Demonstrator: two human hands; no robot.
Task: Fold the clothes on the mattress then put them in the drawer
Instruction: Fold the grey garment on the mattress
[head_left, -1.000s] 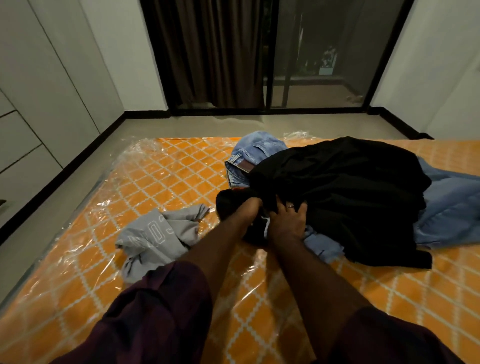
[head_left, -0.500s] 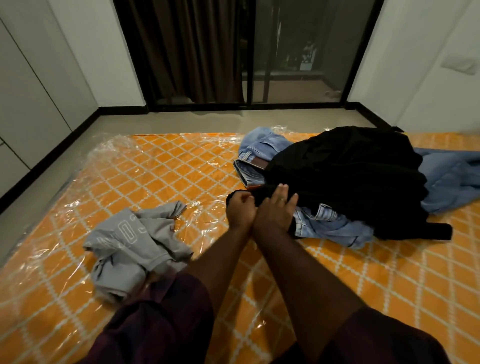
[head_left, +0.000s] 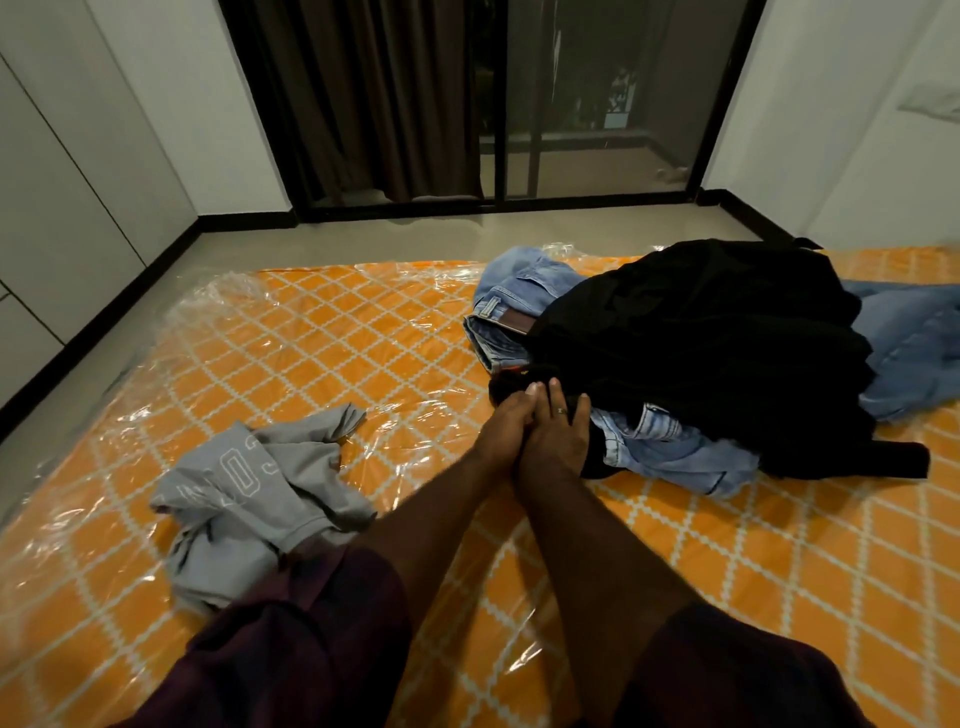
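A black garment (head_left: 701, 353) lies heaped over blue jeans (head_left: 519, 301) on the right half of the orange, plastic-wrapped mattress (head_left: 322, 353). More denim (head_left: 675, 452) pokes out under its near edge. My left hand (head_left: 506, 421) is curled on the near-left corner of the black garment. My right hand (head_left: 558, 431), wearing a ring, presses against the left one, its fingers lying straight on the black cloth. A crumpled grey T-shirt (head_left: 249, 499) with white letters lies apart, to the left of my arms.
White cabinet fronts (head_left: 47, 218) line the left wall beyond a strip of grey floor (head_left: 104, 374). A dark curtain (head_left: 374, 98) and glass sliding door (head_left: 597, 98) stand past the mattress's far edge. A white wall (head_left: 841, 114) is at the right.
My two hands have drawn together and now touch at the black garment's corner. The view has swung slightly left and back, so the pile sits further right.
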